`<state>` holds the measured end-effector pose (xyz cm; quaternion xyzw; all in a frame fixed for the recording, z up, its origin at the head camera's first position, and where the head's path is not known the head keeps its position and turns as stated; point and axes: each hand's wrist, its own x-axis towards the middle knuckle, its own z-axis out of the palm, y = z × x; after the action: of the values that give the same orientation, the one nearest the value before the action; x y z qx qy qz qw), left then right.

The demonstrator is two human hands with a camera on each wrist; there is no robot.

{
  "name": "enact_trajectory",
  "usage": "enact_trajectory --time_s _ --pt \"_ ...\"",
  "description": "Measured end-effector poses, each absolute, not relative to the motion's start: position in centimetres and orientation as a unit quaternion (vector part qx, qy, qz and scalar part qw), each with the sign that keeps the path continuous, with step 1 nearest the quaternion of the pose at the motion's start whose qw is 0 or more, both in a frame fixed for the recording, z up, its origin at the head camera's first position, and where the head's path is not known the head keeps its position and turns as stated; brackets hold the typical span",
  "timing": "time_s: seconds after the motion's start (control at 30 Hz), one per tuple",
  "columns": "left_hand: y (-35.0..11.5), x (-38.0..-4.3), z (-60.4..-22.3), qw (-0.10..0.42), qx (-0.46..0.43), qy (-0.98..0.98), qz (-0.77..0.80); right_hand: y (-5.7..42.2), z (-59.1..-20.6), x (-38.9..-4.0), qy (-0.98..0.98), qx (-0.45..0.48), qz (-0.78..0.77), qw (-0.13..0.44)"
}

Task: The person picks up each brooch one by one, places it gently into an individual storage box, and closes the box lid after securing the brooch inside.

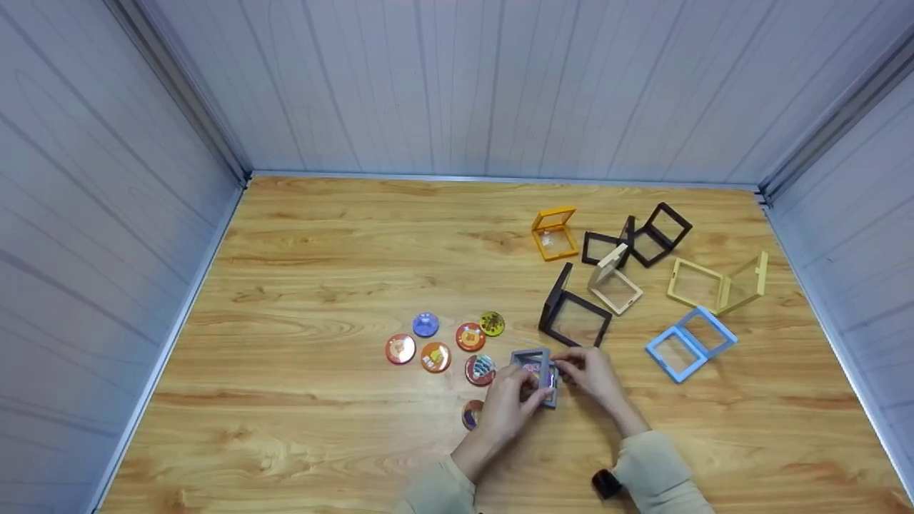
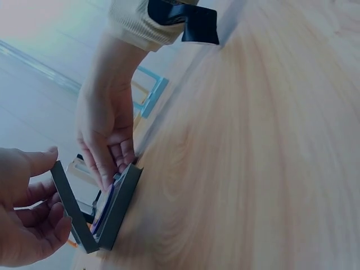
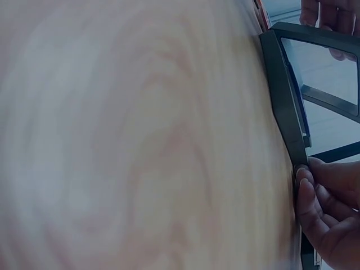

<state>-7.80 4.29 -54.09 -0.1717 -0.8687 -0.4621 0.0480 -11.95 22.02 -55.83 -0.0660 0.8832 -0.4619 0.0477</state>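
A grey hinged display frame [image 1: 520,354] stands partly unfolded on the table, its two halves in a V in the left wrist view. Inside lies a round badge with purple on it [image 1: 531,368], partly covered by the lid. My left hand [image 1: 505,400] holds the raised lid by its edge between thumb and fingers. At the opposite end, my right hand [image 1: 591,373] pinches the rim of the lower half, as the right wrist view shows with the frame's dark side [image 3: 279,79] beside the fingertips. The left fingers partly hide the badge.
Several round badges lie to the left, among them a blue one [image 1: 425,325] and a red one [image 1: 400,349]. Unfolded frames stand to the right: orange [image 1: 557,255], black [image 1: 587,343], cream [image 1: 635,303], yellow [image 1: 722,294] and blue [image 1: 675,377]. Panel walls [image 1: 457,86] enclose the table.
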Motion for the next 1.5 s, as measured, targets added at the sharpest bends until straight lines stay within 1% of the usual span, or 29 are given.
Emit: enact_trajectory --time_s 0.17,0.37,0.67,1.1,1.27,1.37,1.5 --pt "4.7 -7.8 -54.2 0.050 -0.182 -0.880 -0.436 22.1 -55.8 -12.0 0.882 -0.067 -0.464 0.048" --pt "5.3 -7.9 -53.9 0.041 -0.192 -0.894 -0.403 22.2 -55.5 -12.1 0.879 -0.060 -0.470 0.056" --pt "6.3 -7.8 -53.8 0.057 -0.207 -0.918 -0.334 22.3 -55.6 -12.2 0.869 -0.043 -0.488 0.069" --pt "7.6 -7.6 -54.1 0.032 -0.212 -0.957 -0.196 22.4 -56.0 -12.1 0.867 -0.060 -0.491 0.055" --pt "7.9 -7.5 -54.2 0.024 -0.211 -0.965 -0.152 22.3 -55.9 -12.0 0.864 -0.070 -0.496 0.061" --pt "8.0 -7.3 -54.3 0.036 -0.210 -0.968 -0.135 22.3 -55.7 -11.9 0.868 -0.081 -0.486 0.058" --pt "8.1 -7.1 -54.5 0.066 -0.221 -0.967 -0.108 22.2 -55.7 -11.9 0.871 -0.086 -0.481 0.054"
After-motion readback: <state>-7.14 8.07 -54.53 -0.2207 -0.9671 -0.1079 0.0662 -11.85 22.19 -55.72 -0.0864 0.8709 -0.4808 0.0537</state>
